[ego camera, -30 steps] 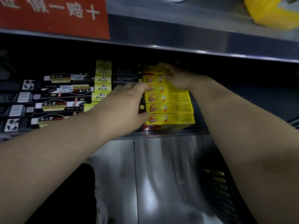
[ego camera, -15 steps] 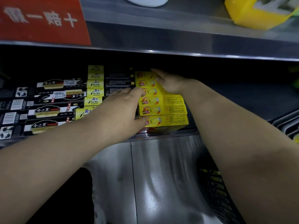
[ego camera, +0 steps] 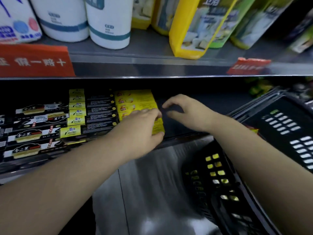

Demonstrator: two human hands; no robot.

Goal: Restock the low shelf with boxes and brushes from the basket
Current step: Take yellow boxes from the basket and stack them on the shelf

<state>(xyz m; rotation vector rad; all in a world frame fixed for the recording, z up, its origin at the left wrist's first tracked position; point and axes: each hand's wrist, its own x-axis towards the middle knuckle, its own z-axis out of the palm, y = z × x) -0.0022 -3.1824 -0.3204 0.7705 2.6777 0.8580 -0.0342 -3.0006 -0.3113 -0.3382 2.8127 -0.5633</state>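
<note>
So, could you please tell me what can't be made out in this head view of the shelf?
All in the head view:
- Front of the yellow boxes: mostly covered by the left grip holding them.
- Right grip: motion-blurred against the dark shelf, so it is unclear whether it holds anything.
- Contents of the basket: hidden by its wall and the right arm.
- Box print: blurred and too small to read.

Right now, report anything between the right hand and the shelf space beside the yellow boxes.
Nothing visible. The right hand hovers, holding nothing, directly over the dark bare stretch of the low metal shelf right of the stack of yellow cardboard boxes, which the left hand touches.
</note>
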